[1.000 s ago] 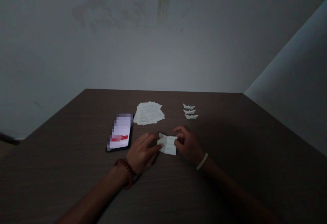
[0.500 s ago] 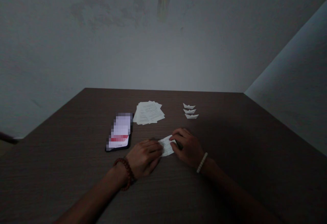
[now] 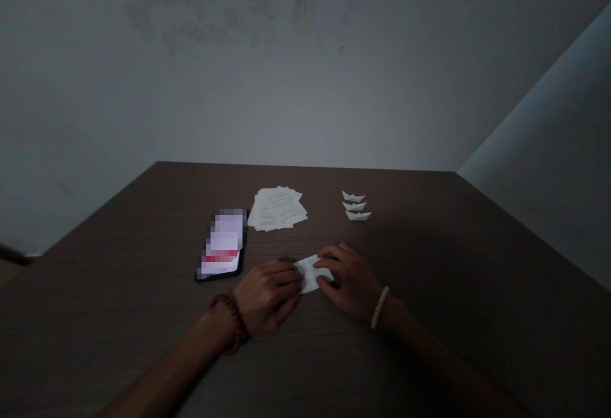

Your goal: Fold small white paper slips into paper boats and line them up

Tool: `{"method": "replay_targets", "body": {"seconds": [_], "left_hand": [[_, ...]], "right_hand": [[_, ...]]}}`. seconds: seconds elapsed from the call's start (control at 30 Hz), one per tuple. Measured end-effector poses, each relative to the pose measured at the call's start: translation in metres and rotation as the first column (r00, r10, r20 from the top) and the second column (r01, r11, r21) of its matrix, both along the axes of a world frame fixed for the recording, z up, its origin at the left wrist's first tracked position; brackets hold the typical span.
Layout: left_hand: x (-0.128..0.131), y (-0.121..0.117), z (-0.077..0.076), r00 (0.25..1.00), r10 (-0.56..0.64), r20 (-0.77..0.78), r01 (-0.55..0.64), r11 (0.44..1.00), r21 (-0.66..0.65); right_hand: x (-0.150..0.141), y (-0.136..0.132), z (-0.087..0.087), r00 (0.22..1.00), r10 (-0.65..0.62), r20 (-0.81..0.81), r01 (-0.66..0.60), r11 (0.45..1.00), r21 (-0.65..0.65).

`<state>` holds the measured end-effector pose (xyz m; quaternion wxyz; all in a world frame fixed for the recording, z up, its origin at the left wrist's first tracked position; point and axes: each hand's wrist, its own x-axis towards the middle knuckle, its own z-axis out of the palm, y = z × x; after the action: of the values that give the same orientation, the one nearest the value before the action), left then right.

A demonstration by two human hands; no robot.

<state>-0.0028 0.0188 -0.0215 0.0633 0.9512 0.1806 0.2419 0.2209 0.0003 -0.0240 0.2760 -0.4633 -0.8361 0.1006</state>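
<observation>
A small printed sheet of paper [image 3: 309,273] lies on the table between my hands, with a crease visible across it. My left hand [image 3: 270,294], a dark red bead bracelet on its wrist, presses the sheet's left end down, fingers close together over it. At the right end, my right hand [image 3: 346,281] wears a pale bead bracelet. Its fingertips rest on or just over the sheet's upper right part, and the thumb is apart from them near the lower edge. The sheet's far left end is hidden under my left fingers.
Beyond my left hand lies a phone [image 3: 222,246] with a lit, pixelated screen. A loose pile of printed paper sheets [image 3: 278,208] is near its top. Three folded paper boats [image 3: 354,206] stand in a column farther right. The brown table [image 3: 410,189] meets a grey wall [image 3: 305,100].
My right thumb and fingers have spread slightly apart, so more of the sheet's right end shows. My left hand stays nearly where it was.
</observation>
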Motion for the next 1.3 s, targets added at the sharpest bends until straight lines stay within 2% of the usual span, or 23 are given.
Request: {"method": "replay_targets", "body": {"seconds": [0.23,0.73,1.03,1.3], "left_hand": [[0.0,0.0,-0.001,1.0,0.003,-0.007,-0.003,1.0,0.008],[0.0,-0.001,0.001,1.0,-0.001,-0.014,0.0,0.999,-0.033],[-0.001,0.001,0.004,0.992,0.056,0.11,-0.035,0.983,-0.18],[-0.003,0.003,0.004,0.993,0.048,0.108,-0.022,0.973,-0.231]], "right_hand": [[-0.003,-0.006,0.007,0.999,-0.02,0.042,0.021,0.999,-0.041],[-0.009,-0.012,0.008,0.99,-0.133,0.055,0.137,0.987,-0.08],[-0.011,-0.014,0.007,0.98,-0.185,0.067,0.19,0.979,-0.078],[-0.015,-0.017,0.009,0.975,-0.209,0.07,0.214,0.974,-0.078]]}}
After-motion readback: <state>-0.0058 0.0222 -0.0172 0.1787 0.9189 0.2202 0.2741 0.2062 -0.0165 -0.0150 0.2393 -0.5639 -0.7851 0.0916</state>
